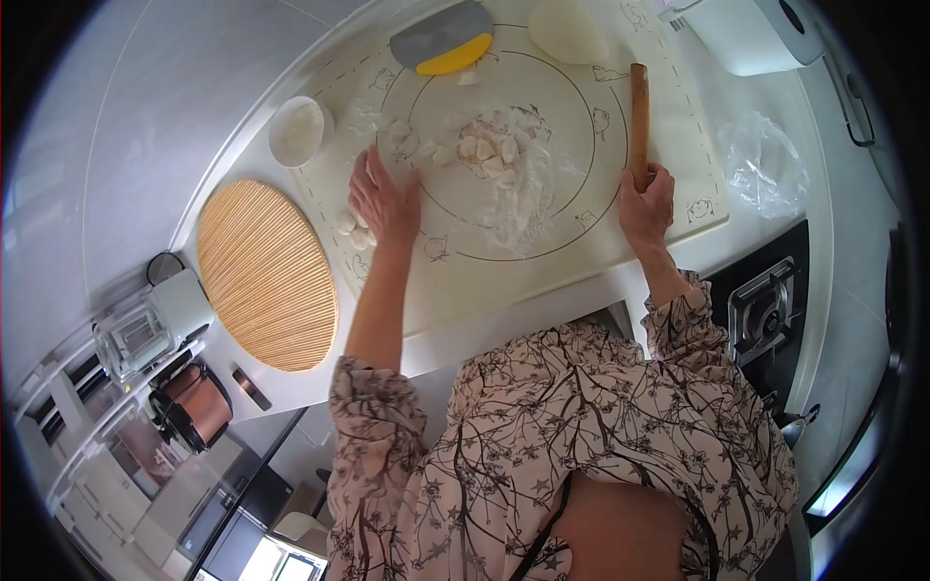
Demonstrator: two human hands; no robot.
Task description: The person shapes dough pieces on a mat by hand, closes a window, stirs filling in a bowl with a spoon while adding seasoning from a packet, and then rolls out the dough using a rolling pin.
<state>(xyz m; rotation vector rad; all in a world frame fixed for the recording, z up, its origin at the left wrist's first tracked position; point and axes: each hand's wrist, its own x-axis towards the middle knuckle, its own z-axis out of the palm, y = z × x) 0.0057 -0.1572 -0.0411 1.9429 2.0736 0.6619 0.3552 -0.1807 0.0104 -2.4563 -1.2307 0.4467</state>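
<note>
My right hand (646, 205) is wrapped round the lower end of a wooden rolling pin (639, 111), which points away from me at the right of the mat. My left hand (386, 201) rests low over the mat's left part, fingers apart, with nothing visible in it. Small dough pieces (356, 230) lie beside its wrist, and other pieces lie just beyond its fingertips. Several cut dough pieces (490, 153) sit in a patch of loose flour (523, 203) in the middle of the cream silicone mat (455, 295).
At the back are a grey-and-yellow dough scraper (441, 39) and a larger dough lump (569, 31). To the left stand a white bowl (300, 132) and a round slatted tray (266, 276). A plastic bag (765, 165) and gas stove (765, 305) are at the right.
</note>
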